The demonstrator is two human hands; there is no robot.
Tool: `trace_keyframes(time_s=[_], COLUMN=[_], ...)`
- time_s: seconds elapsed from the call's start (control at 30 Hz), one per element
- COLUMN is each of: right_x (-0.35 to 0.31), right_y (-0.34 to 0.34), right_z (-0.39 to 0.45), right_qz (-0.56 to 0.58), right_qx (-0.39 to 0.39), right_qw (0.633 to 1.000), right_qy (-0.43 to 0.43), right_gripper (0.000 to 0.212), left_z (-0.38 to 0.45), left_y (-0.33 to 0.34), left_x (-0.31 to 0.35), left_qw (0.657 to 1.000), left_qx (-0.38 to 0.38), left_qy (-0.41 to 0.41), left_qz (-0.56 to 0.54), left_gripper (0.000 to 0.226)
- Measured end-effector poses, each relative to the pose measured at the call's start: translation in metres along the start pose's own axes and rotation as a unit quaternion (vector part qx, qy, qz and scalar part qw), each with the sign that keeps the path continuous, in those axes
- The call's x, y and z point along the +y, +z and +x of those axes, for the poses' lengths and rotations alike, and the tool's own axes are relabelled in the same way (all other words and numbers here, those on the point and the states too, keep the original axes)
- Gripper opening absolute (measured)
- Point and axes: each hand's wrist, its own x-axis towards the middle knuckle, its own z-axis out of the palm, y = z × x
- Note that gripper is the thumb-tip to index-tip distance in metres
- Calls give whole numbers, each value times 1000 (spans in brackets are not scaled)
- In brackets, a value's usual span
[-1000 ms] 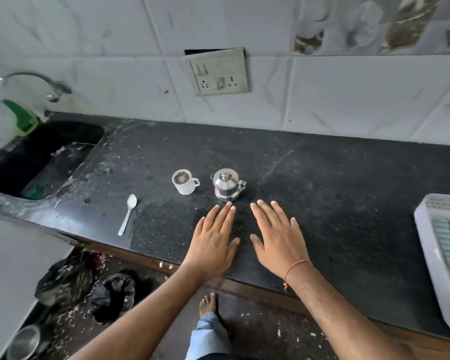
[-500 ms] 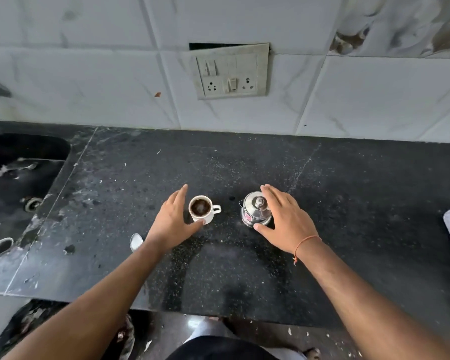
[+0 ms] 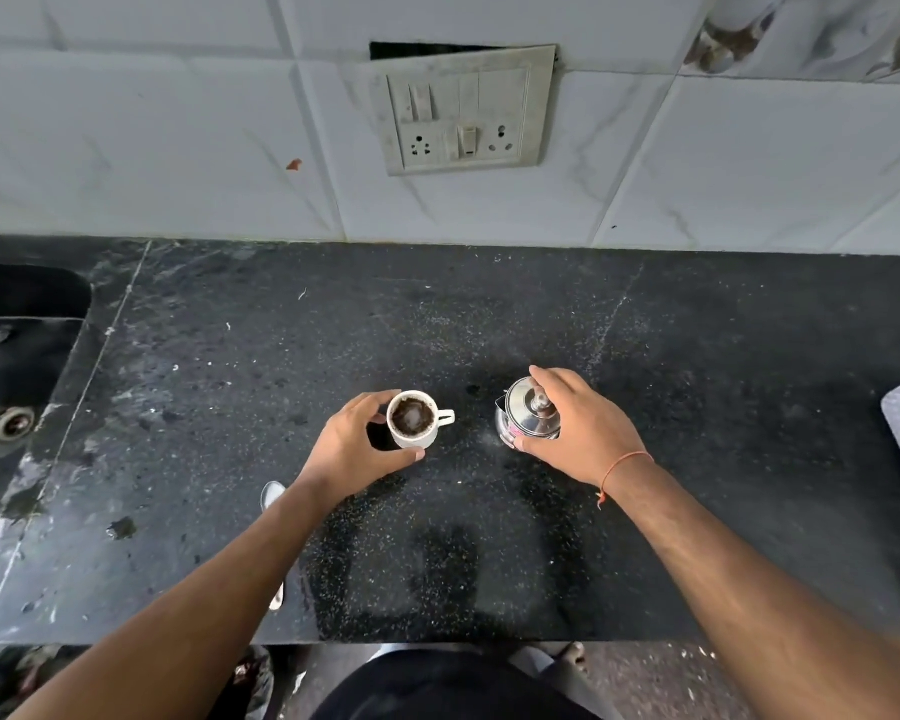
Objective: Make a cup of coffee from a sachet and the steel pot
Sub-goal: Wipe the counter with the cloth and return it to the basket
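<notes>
Head view, spoon (image 3: 273, 495) under left forearm, sink (image 3: 17, 356) far left

The bench (image 3: 697, 407) lies bare between the cup (image 3: 411, 419) and pot (image 3: 528, 415), behind both to the back edge, and along the front edge. A spoon (image 3: 272, 495) lies under the left forearm; a sink (image 3: 17, 376) cuts the left end.

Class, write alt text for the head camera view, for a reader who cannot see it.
On a black counter, the left hand holds a white cup of brown coffee while the right hand grips a lidded steel pot. A spoon lies partly hidden under the left forearm.
</notes>
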Motion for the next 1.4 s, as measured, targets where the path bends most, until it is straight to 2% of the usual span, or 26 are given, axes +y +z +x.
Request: trace_keyframes(time_s=[0.37, 1.03, 1.4], right_x=[-4, -6, 0], right_y=[5, 22, 44], right_z=[-3, -63, -109], right_qz=[13, 12, 2], right_qx=[26, 59, 44], right_qw=[1000, 998, 999], right_qy=[0, -8, -7], right_gripper=[91, 91, 94], left_z=[9, -25, -66], left_y=[1, 13, 27], left_x=[2, 10, 14], left_qw=[1000, 1000, 1000], left_qx=[5, -3, -5], left_qy=[-4, 15, 30], left_qz=[-21, -16, 3], left_gripper=[61, 60, 61])
